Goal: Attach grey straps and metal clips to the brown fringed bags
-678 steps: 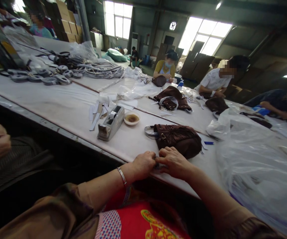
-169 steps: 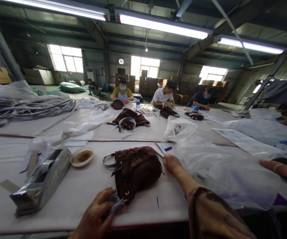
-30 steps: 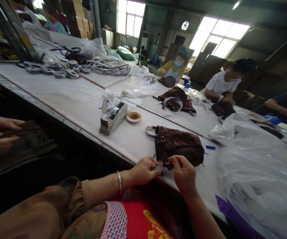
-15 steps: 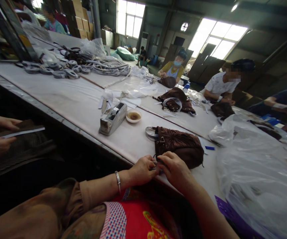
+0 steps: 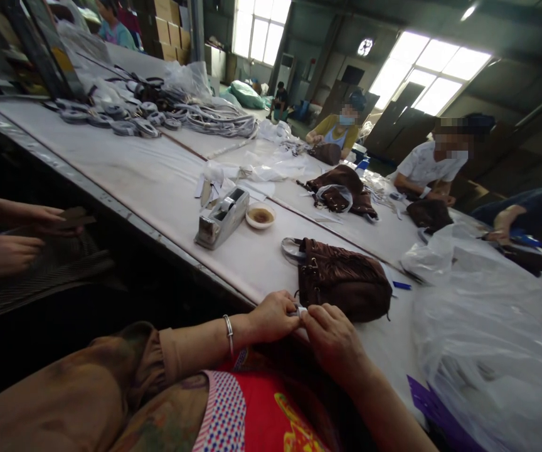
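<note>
Hands [image 5: 275,317] pinch pale piece [image 5: 301,311] near brown bag [image 5: 346,279].

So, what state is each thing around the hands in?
Left hand: closed on a small pale piece
Right hand: fingers at that piece, grip unclear
Near brown bag: lying on its side
Tape dispenser: standing upright
White dish: upright, brownish inside
Clear plastic: crumpled
Grey cords: looped, heaped
</note>
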Demonstrator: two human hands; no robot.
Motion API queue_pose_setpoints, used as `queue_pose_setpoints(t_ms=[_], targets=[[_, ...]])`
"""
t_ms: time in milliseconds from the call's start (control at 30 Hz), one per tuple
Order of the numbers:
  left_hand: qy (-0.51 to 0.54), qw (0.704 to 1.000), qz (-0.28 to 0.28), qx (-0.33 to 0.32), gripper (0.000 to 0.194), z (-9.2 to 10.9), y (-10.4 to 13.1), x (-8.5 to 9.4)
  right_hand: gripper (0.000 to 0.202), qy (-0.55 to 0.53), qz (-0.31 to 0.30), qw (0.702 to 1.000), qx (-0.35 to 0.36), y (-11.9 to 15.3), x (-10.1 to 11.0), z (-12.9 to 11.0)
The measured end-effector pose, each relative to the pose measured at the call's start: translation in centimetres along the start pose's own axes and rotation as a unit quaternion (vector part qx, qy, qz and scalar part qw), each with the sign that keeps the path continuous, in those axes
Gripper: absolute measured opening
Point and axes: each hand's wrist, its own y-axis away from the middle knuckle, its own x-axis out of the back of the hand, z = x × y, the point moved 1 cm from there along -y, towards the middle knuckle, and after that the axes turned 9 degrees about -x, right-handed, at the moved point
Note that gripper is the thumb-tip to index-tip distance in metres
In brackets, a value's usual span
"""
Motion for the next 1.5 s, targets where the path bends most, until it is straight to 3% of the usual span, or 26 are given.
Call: queue_pose_setpoints(t_ms=[200, 367, 533, 633, 900, 1100, 1300, 1400, 1500], targets=[[-0.015, 1.0, -0.008, -0.007, 0.018, 0.4, 0.3, -0.1, 0.023, -0.159, -0.059, 0.982, -0.078, -1.3, 0.7, 1.3], [-0.03, 0.999, -0.002, -0.013, 0.018, 0.5, 0.3, -0.2, 0.01, -0.133, -0.098, 0.981, -0.1, -2.6, 1.0, 1.5], [-0.041, 0.999, 0.001, -0.003, 0.017, 0.3, 0.5, -0.3, 0.013, -0.089, -0.151, 0.982, -0.076, -3.2, 1.4, 1.1], [-0.043, 0.999, -0.002, -0.009, 0.014, 0.4, 0.5, -0.5, 0.01, -0.04, -0.154, 0.985, -0.065, -3.1, 1.2, 0.9], [-0.047, 0.999, -0.018, 0.006, 0.019, 0.3, 0.3, -0.3, 0.013, 0.072, -0.038, 0.996, -0.039, -2.2, -0.6, 0.1], [-0.059, 0.996, -0.07, -0.003, 0.026, 0.2, -0.1, 0.5, 0.017, 0.107, 0.063, 0.992, -0.025, -1.3, -1.2, -0.6], [0.009, 0.998, -0.054, -0.003, 0.027, -0.3, -0.3, 0.4, 0.022, 0.026, 0.12, 0.991, -0.051, -0.3, -2.2, -0.6], [0.07, 0.993, -0.069, 0.061, 0.026, -0.3, -0.4, 0.9, 0.019, -0.033, 0.11, 0.993, -0.032, 0.4, -2.9, -0.1], [0.146, 0.979, -0.085, 0.115, 0.026, -0.1, -0.4, 1.4, 0.033, -0.053, 0.115, 0.992, -0.006, 0.9, -3.2, 0.4]])
